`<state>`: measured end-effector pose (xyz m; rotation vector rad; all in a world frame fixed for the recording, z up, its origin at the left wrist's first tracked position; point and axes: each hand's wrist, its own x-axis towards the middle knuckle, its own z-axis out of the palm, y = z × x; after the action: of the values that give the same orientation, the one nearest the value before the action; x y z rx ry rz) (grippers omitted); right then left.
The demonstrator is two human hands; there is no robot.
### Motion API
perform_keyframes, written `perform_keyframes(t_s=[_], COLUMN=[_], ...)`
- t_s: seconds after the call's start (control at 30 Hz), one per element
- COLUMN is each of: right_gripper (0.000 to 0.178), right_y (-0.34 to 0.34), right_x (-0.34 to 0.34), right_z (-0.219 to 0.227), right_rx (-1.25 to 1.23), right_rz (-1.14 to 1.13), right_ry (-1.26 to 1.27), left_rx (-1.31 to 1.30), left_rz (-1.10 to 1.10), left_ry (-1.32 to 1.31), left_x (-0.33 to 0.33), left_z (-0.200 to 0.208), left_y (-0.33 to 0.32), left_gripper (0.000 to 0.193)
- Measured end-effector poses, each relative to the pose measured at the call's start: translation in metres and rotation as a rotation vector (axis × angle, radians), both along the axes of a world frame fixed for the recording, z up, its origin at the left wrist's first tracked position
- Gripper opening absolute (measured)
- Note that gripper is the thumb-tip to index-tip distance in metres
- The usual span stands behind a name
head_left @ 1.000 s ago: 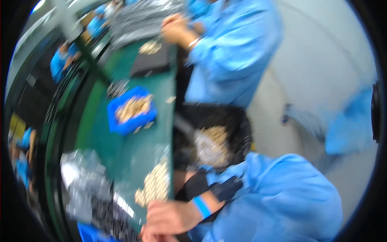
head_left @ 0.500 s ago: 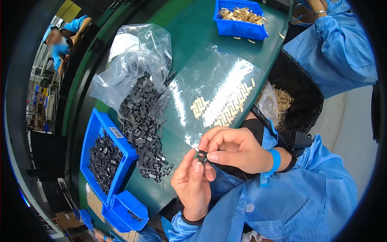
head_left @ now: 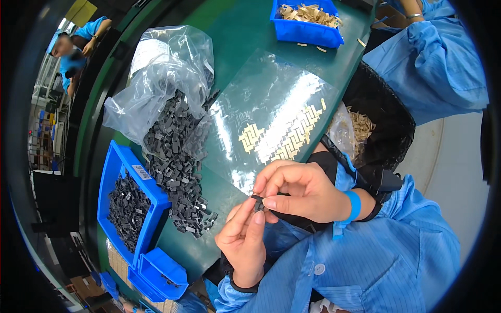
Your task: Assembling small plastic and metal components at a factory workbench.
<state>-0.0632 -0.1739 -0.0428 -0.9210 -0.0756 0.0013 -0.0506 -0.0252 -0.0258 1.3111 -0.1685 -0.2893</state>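
Observation:
Both hands meet at the near edge of the green table, fingertips around a small black plastic piece point(head_left: 258, 203). My left hand point(head_left: 244, 240) pinches it from below between thumb and fingers. From the right, my right hand point(head_left: 300, 190) grips its upper end between thumb and forefinger, a blue band at that wrist. Fingers cover most of the piece, so its full shape is hidden. Just beyond the hands lies a clear plastic sheet point(head_left: 240, 112) bearing rows of small cream-coloured strips point(head_left: 297, 135). To the left spreads a heap of black plastic pieces point(head_left: 175, 161).
A clear bag point(head_left: 172, 68) spills the heap. Blue bins stand left: a large one point(head_left: 159, 198) with black parts, a smaller one point(head_left: 167, 261) nearer. A blue bin point(head_left: 308, 35) of tan strips is at the back. Right sits a black-lined bin point(head_left: 391, 104), beside another person's sleeve point(head_left: 428, 68).
The view has shifted slightly, so the table's contents appear a little further left. Both hands keep their hold on the black piece, with only small finger movement.

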Motion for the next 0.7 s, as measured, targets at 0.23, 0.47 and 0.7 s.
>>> perform_keyframes(t_s=[0.23,0.47,0.7], right_gripper=[0.005,0.005,0.006], right_y=[-0.0003,-0.0012,-0.0015], right_x=[0.0017,0.0016,0.0003], right_z=[-0.0005,-0.0006,0.0027], right_rx=[-0.113,-0.126,-0.249], right_rz=[0.003,0.015,-0.031], right_ry=[-0.020,-0.019,-0.046], left_rx=[-0.053,-0.023,-0.027], left_rz=[-0.041,-0.033,-0.042], left_ry=[0.043,0.037,0.041], left_x=[0.0017,0.0013,0.0010], left_z=[0.0007,0.0010,0.0021], left_y=[0.0034,0.0019,0.0016], left_gripper=[0.028,0.028,0.027])
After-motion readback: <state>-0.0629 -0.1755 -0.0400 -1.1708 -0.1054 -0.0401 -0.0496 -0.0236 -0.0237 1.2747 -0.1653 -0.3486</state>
